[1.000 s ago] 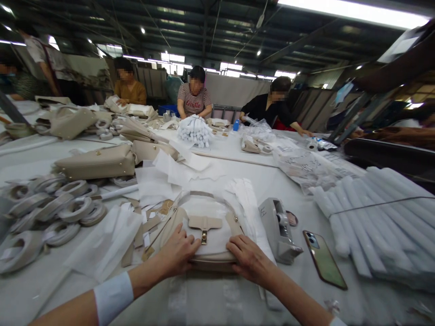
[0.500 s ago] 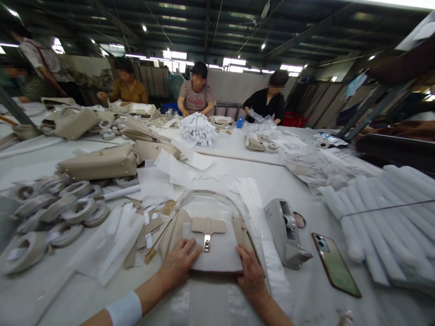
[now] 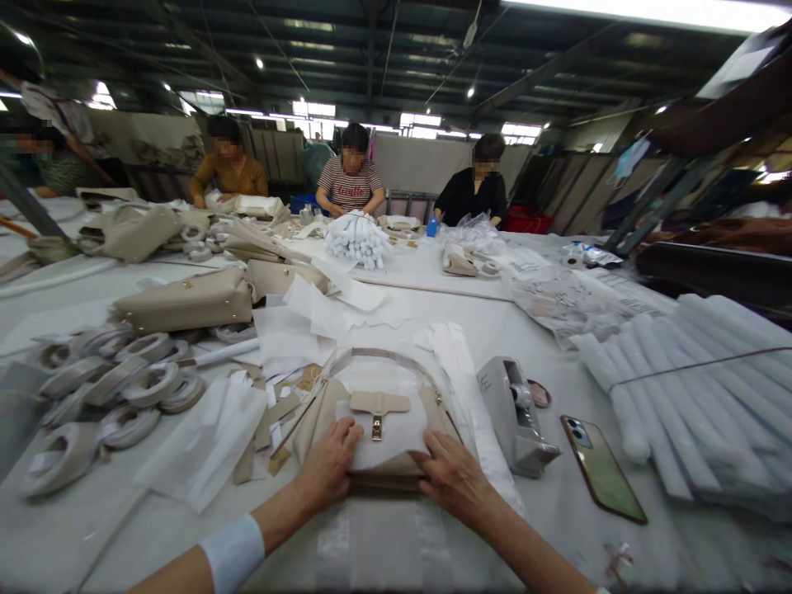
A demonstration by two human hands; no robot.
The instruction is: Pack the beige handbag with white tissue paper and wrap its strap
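Note:
A beige handbag (image 3: 314, 419) lies in front of me, its strap (image 3: 384, 355) arched away at the back. A white paper sheet (image 3: 389, 450) covers its front, under a beige tab (image 3: 380, 402) with a metal clasp (image 3: 377, 426). My left hand (image 3: 329, 462) grips the bag's left front edge over the paper, fingers bent. At the lower right, my right hand (image 3: 451, 470) is closed on the paper's edge against the bag; its fingertips are partly hidden. Beige material shows below the sheet between my hands.
A tape dispenser (image 3: 516, 417) and a phone (image 3: 603, 466) lie to the right, beside bundled white foam rolls (image 3: 686, 388). Rolled beige straps (image 3: 148, 384), paper strips (image 3: 210, 429) and another bag (image 3: 186, 299) are at left. Several co-workers sit across the table.
My right hand has shifted inward along the bag's lower right edge. The paper's lower right edge has moved up, showing beige below it. My left hand stays on the left side.

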